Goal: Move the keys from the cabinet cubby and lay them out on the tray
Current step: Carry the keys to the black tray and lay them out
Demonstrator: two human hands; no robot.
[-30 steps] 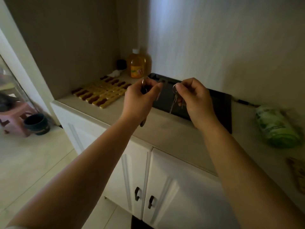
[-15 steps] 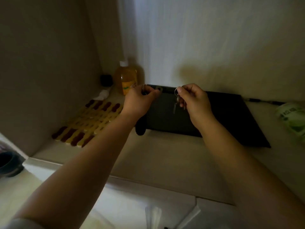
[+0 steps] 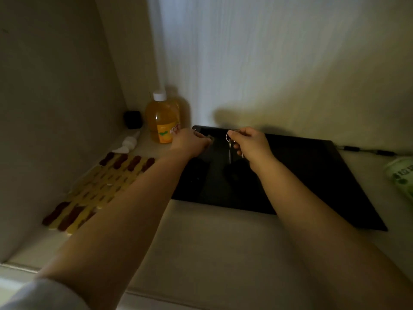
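A flat black tray (image 3: 312, 175) lies on the pale cabinet top against the back wall. My right hand (image 3: 251, 144) hovers over the tray's far left part, pinching a metal ring from which two keys (image 3: 230, 151) hang down. My left hand (image 3: 190, 143) is lower, at the tray's far left corner, fingers closed on a small key (image 3: 210, 138) that barely shows at its fingertips. A dark fob-like shape (image 3: 233, 172) lies or hangs under the right hand; the dim light hides its detail.
An orange bottle (image 3: 164, 121) with a white cap stands left of the tray. A yellow and brown slatted mat (image 3: 98, 189) fills the left side, with a small white object (image 3: 129, 143) and a black cube (image 3: 133, 119) behind it. A green pack (image 3: 400, 175) lies at right.
The view has moved closer and lower over the cabinet top. Both hands have pushed farther in over the tray, and the left hand has dropped to the tray's far left corner.
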